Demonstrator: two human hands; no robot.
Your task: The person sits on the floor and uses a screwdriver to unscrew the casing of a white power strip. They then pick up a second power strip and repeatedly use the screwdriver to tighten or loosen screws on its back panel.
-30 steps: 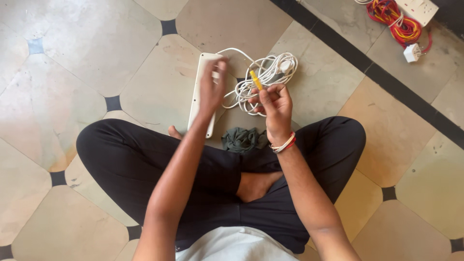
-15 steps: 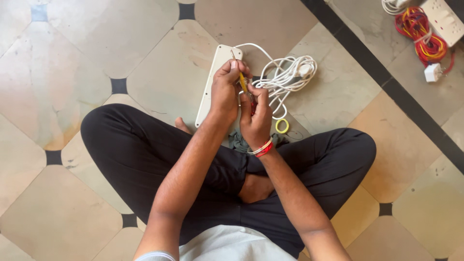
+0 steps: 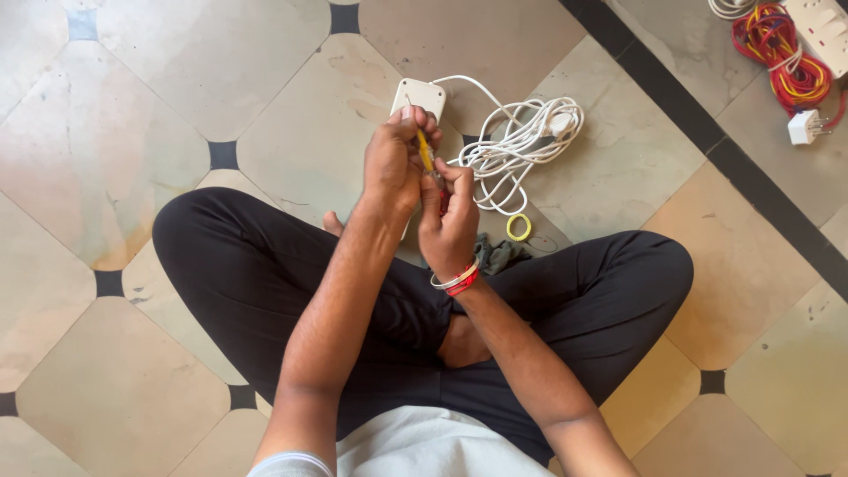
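Holding a white power strip [image 3: 419,95] up off the floor, the left hand [image 3: 393,163] has its grip clamped around the strip's body, fingers curled over the near part so only the far end shows above the knuckles. The right hand [image 3: 449,221] sits just beside it, grip closed on a yellow-handled screwdriver [image 3: 426,152], the handle poking up between the two hands and angled toward the strip. Where the tip lands cannot be told, it is hidden by the fingers. Both hands touch or nearly touch each other, held over the crossed legs.

A white cable [image 3: 517,141] runs from the strip's far end and lies in a loose coil on the floor to the right of the hands, with a white plug in the bundle. A small yellow ring [image 3: 518,227] lies on the floor just below the coil, near the right hand. A dark green cloth [image 3: 495,254] is bunched on the floor under the right hand, against the leg. Red and white bangles [image 3: 458,279] sit on the right wrist.

The person sits cross-legged in black trousers [image 3: 238,283] on a tiled floor [image 3: 132,106] of pale stone with small dark squares. Top right corner, well apart: a bundle of red and yellow wires [image 3: 782,53], a small white plug [image 3: 804,126], another white socket board [image 3: 823,26].
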